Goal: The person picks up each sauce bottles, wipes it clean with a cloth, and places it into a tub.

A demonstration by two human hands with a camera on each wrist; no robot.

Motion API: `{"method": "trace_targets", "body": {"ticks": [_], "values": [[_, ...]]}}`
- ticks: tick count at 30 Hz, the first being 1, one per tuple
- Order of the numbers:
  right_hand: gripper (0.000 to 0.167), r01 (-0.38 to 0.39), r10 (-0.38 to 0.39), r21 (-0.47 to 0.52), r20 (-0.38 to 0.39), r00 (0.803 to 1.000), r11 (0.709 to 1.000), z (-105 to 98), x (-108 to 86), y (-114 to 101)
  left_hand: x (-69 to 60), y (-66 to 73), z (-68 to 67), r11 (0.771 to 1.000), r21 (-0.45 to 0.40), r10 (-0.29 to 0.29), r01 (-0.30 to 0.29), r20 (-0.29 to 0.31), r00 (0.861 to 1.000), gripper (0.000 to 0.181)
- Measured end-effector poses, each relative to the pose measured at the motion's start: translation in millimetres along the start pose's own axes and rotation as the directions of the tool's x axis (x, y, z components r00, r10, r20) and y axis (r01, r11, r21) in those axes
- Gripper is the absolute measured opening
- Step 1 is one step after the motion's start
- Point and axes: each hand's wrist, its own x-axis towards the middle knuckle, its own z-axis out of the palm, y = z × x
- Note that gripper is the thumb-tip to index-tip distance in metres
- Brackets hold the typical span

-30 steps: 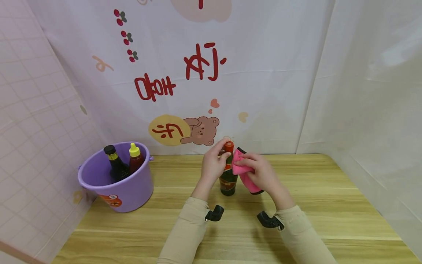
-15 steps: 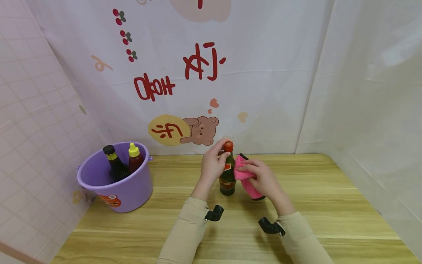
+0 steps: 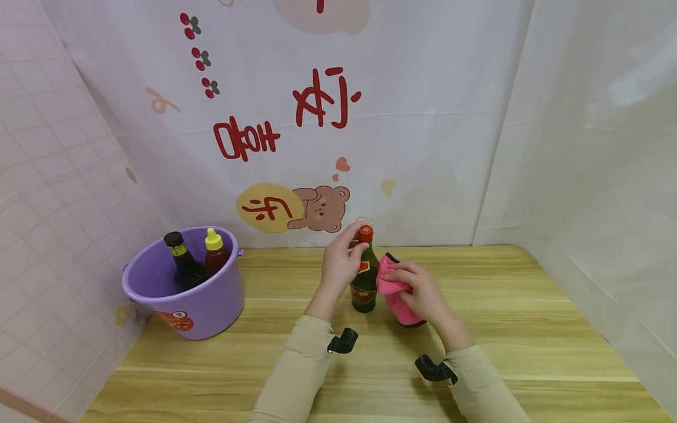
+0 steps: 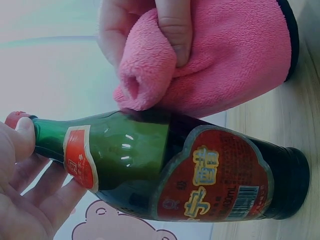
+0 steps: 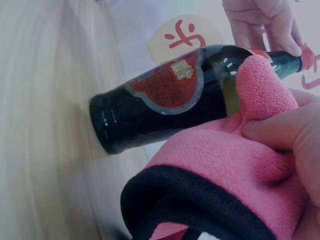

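Note:
A dark green glass vinegar bottle (image 3: 364,288) with a red cap and red labels stands upright on the table. My left hand (image 3: 341,261) holds it by the neck, just under the cap; the left wrist view shows thumb and fingers round the green neck. In my right hand (image 3: 423,294) a pink cloth (image 4: 225,60) with black edging is pinched and bunched. The cloth touches the bottle's side at the shoulder, to the right of the labels, as the left wrist view shows. Part of the cloth hangs down below the right hand.
On the left of the table stands a purple bucket (image 3: 211,308) holding a dark bottle with a black cap (image 3: 187,264) and a red sauce bottle with a yellow nozzle (image 3: 215,252). Behind the wooden table (image 3: 296,282) hangs a printed white curtain (image 3: 423,117).
My right hand has slid down the bottle's side with the pink cloth, from the neck to the shoulder. My left hand keeps its grip on the neck and the bottle stays in place.

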Motion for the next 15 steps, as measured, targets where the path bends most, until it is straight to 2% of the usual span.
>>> {"method": "trace_targets", "body": {"ticks": [8, 15], "values": [[0.045, -0.029, 0.029, 0.013, 0.022, 0.999, 0.999, 2.2, -5.7, 1.7, 0.3, -0.9, 0.2, 1.0, 0.0, -0.005, 0.005, 0.0, 1.0, 0.045], [0.045, 0.008, -0.008, -0.002, 0.029, 1.0, 1.0, 5.5, -9.8, 4.5, -0.1, -0.7, 0.3, 1.0, -0.002, 0.003, -0.003, -0.004, 1.0, 0.045]]}}
